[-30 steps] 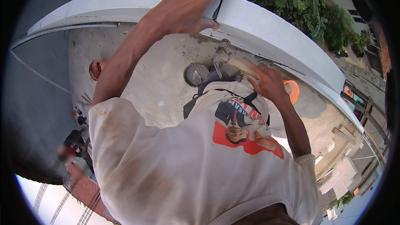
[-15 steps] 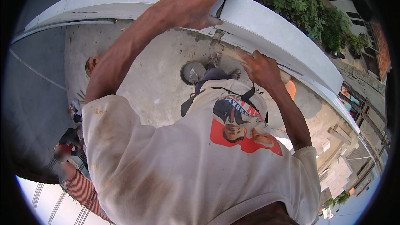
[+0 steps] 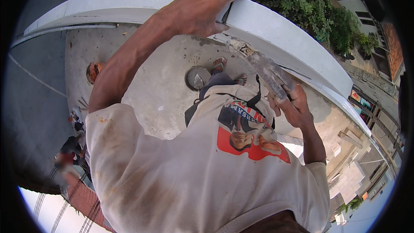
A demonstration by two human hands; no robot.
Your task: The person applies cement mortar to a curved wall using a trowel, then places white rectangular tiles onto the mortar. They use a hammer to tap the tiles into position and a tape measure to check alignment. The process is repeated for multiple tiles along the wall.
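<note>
A curved wall of white blocks (image 3: 284, 28) runs across in front of me, with a dark narrow joint (image 3: 226, 14) in its top course. My left hand (image 3: 200, 11) grips the top of the wall at this joint, fingers over the upper edge and thumb on the near face. In my right hand (image 3: 295, 103) is a hammer (image 3: 261, 64), its handle and head crusted with grey. The hammer's head end is raised close to the wall's near face, just right of my left thumb. My right fingers wrap round the lower handle.
On the concrete floor (image 3: 142, 77) stands a round bucket (image 3: 188, 80) with a trowel (image 3: 198, 81) in it, beside my feet. A reddish container (image 3: 92, 72) is at the left. A person (image 3: 73, 149) is at far left. Leafy plants (image 3: 302, 8) grow beyond the wall; pale blocks (image 3: 351, 181) lie at right.
My right hand has moved down and toward me, turning the hammer so its handle now slants more steeply. The left hand stays on the wall.
</note>
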